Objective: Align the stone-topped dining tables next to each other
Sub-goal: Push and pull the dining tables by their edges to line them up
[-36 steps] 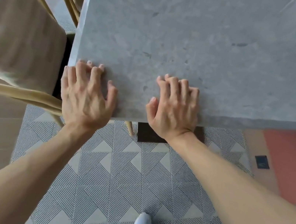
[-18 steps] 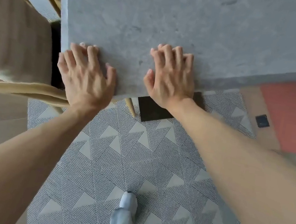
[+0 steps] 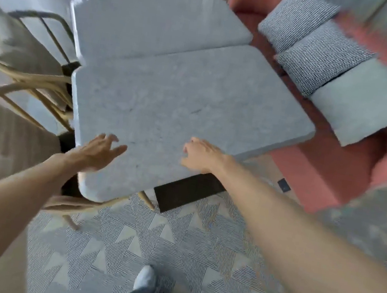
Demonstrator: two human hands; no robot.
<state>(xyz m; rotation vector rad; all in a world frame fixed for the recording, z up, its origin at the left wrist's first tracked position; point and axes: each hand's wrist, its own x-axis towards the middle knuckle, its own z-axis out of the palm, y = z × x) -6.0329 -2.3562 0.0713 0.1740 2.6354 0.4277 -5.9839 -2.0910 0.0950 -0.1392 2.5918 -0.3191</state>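
Open hands (image 3: 150,157) hover over near table's (image 3: 194,101) front edge.

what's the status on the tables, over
Left hand, right hand open over near grey stone-topped table. It abuts far stone table, corners offset. Wooden chairs crowd left side.

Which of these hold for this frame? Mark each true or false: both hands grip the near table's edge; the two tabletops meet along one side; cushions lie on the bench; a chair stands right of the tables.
1. Both hands grip the edge. False: left hand and right hand are open over the near table.
2. It meets the far table. True.
3. Cushions lie on the bench. True.
4. Chair on the right. False: chairs stand left.
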